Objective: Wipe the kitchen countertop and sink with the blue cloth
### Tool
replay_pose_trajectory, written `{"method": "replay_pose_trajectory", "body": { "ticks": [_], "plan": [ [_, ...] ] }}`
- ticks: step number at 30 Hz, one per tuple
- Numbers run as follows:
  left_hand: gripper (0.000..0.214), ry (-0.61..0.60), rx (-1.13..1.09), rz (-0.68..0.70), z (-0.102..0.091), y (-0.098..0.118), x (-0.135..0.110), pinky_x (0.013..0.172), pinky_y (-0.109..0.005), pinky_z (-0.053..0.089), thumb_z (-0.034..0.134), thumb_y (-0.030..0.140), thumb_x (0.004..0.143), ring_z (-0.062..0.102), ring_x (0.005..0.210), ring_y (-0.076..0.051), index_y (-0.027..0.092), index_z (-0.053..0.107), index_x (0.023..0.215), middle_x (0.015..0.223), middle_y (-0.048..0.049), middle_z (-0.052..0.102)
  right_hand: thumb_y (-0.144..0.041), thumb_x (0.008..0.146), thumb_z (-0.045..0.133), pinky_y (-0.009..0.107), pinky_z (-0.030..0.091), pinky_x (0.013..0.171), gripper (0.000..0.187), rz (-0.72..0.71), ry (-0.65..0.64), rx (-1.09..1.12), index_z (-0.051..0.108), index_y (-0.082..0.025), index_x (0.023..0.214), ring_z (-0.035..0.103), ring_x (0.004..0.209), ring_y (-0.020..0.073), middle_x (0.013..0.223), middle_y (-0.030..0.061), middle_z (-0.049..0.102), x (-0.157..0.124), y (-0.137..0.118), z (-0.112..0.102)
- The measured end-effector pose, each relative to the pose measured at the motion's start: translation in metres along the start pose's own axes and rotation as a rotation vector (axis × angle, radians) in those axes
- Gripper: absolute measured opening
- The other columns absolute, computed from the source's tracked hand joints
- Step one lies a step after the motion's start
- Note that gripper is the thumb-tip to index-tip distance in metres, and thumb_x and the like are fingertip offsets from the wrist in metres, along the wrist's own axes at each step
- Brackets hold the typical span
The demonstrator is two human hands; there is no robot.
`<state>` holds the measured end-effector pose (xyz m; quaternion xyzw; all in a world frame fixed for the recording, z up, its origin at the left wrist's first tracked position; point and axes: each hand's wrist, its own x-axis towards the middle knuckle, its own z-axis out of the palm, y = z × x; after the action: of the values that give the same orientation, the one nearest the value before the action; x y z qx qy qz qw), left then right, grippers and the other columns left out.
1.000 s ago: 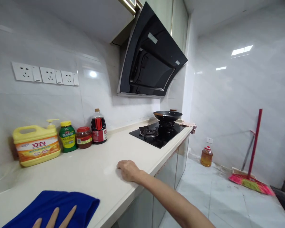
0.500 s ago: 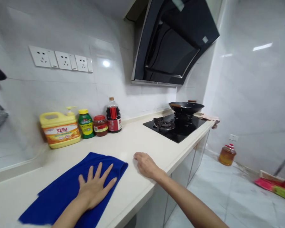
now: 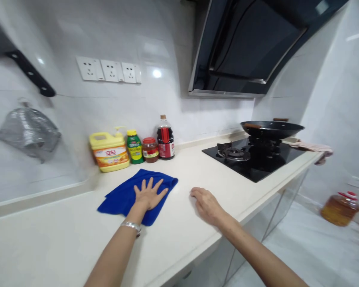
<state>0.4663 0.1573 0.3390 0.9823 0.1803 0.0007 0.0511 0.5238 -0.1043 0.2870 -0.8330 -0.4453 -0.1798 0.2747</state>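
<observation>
A blue cloth (image 3: 122,197) lies spread on the white countertop (image 3: 62,235), its right edge folded over. My left hand (image 3: 148,195) rests flat on it, palm down and fingers spread. To the right, my right hand (image 3: 208,205) leans on the bare counter with its fingers curled in, and nothing shows in it. Behind the cloth, along the wall, stand a yellow detergent jug (image 3: 110,155) with a pump, a green bottle (image 3: 134,148) with a yellow cap, a red-lidded jar (image 3: 150,151) and a dark sauce bottle (image 3: 165,141).
A black gas stove (image 3: 257,169) is set in the counter at right, with a wok (image 3: 272,129) on its far burner. A pink cloth (image 3: 314,146) hangs over the far edge. The range hood (image 3: 248,52) overhangs. An oil jug (image 3: 341,209) stands on the floor.
My view has turned left, bringing the hanging knife and silvery mesh further into sight. My left hand and the blue cloth have moved away from me, nearer the bottles. My right hand stays curled on the counter.
</observation>
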Motion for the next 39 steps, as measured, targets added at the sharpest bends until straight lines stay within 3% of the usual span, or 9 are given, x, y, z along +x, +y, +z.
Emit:
{"method": "replay_pose_trajectory", "body": {
  "ticks": [4, 8, 12, 19, 26, 31, 36, 39],
  "plan": [
    [0.084, -0.020, -0.016, 0.004, 0.000, -0.001, -0.020, 0.117, -0.071, 0.002, 0.015, 0.081, 0.085, 0.003, 0.152, -0.041, 0.037, 0.025, 0.156, 0.167, -0.0075, 0.010, -0.007, 0.077, 0.040, 0.041, 0.048, 0.105, 0.044, -0.024, 0.023, 0.037, 0.064, -0.019, 0.112, 0.061, 0.119, 0.0237, 0.128, 0.0120, 0.065, -0.005, 0.008, 0.004],
    [0.081, -0.034, -0.030, 0.044, -0.001, -0.028, -0.051, 0.120, -0.064, 0.001, 0.018, 0.084, 0.084, 0.004, 0.153, -0.034, 0.045, 0.026, 0.154, 0.167, -0.0006, 0.014, -0.011, 0.081, 0.038, 0.041, 0.048, 0.106, 0.042, -0.056, 0.047, 0.052, 0.066, -0.021, 0.111, 0.062, 0.119, 0.0236, 0.126, 0.0124, 0.067, -0.009, 0.019, 0.011],
    [0.080, -0.017, -0.033, -0.020, -0.007, -0.079, -0.088, 0.122, -0.059, 0.003, 0.017, 0.082, 0.086, 0.005, 0.154, -0.032, 0.042, 0.028, 0.154, 0.167, 0.0006, 0.016, -0.020, 0.086, 0.040, 0.044, 0.052, 0.104, 0.037, -0.083, 0.023, 0.077, 0.066, -0.022, 0.113, 0.064, 0.119, 0.0256, 0.129, 0.0113, 0.066, -0.013, 0.026, 0.013],
    [0.076, 0.038, -0.031, -0.273, -0.020, -0.180, -0.152, 0.122, -0.062, 0.006, 0.021, 0.077, 0.089, 0.007, 0.154, -0.033, 0.039, 0.030, 0.154, 0.167, -0.0002, 0.016, -0.032, 0.091, 0.041, 0.046, 0.053, 0.103, 0.035, -0.094, -0.006, 0.066, 0.066, -0.024, 0.114, 0.064, 0.120, 0.0277, 0.132, 0.0101, 0.065, -0.017, 0.038, 0.018],
    [0.074, 0.101, -0.010, -0.554, -0.025, -0.263, -0.206, 0.121, -0.063, 0.007, 0.023, 0.072, 0.091, 0.008, 0.153, -0.035, 0.035, 0.028, 0.156, 0.167, -0.0022, 0.016, -0.036, 0.093, 0.040, 0.047, 0.053, 0.105, 0.039, -0.122, -0.029, 0.007, 0.064, -0.025, 0.122, 0.062, 0.123, 0.0279, 0.137, 0.0085, 0.063, -0.022, 0.060, 0.029],
    [0.070, 0.110, 0.002, -0.699, -0.026, -0.306, -0.212, 0.121, -0.064, 0.007, 0.019, 0.063, 0.095, 0.006, 0.153, -0.037, 0.032, 0.024, 0.157, 0.167, -0.0038, 0.013, -0.038, 0.090, 0.046, 0.051, 0.054, 0.103, 0.038, -0.117, -0.015, 0.032, 0.064, -0.030, 0.122, 0.063, 0.122, 0.0316, 0.134, 0.0073, 0.065, -0.025, 0.066, 0.027],
    [0.063, 0.127, 0.006, -0.785, -0.028, -0.338, -0.200, 0.121, -0.063, 0.010, 0.017, 0.051, 0.098, 0.009, 0.152, -0.038, 0.030, 0.024, 0.158, 0.167, -0.0041, 0.015, -0.041, 0.086, 0.052, 0.059, 0.055, 0.097, 0.038, -0.105, 0.075, 0.075, 0.058, -0.051, 0.122, 0.066, 0.113, 0.0344, 0.125, 0.0018, 0.069, -0.030, 0.077, 0.033],
    [0.062, 0.149, 0.011, -0.812, -0.030, -0.357, -0.192, 0.122, -0.061, 0.012, 0.017, 0.047, 0.099, 0.011, 0.152, -0.037, 0.027, 0.026, 0.157, 0.166, -0.0053, 0.018, -0.043, 0.082, 0.054, 0.057, 0.056, 0.095, 0.043, -0.095, 0.108, 0.069, 0.056, -0.058, 0.122, 0.067, 0.112, 0.0341, 0.122, -0.0011, 0.071, -0.031, 0.085, 0.036]
  ]
}}
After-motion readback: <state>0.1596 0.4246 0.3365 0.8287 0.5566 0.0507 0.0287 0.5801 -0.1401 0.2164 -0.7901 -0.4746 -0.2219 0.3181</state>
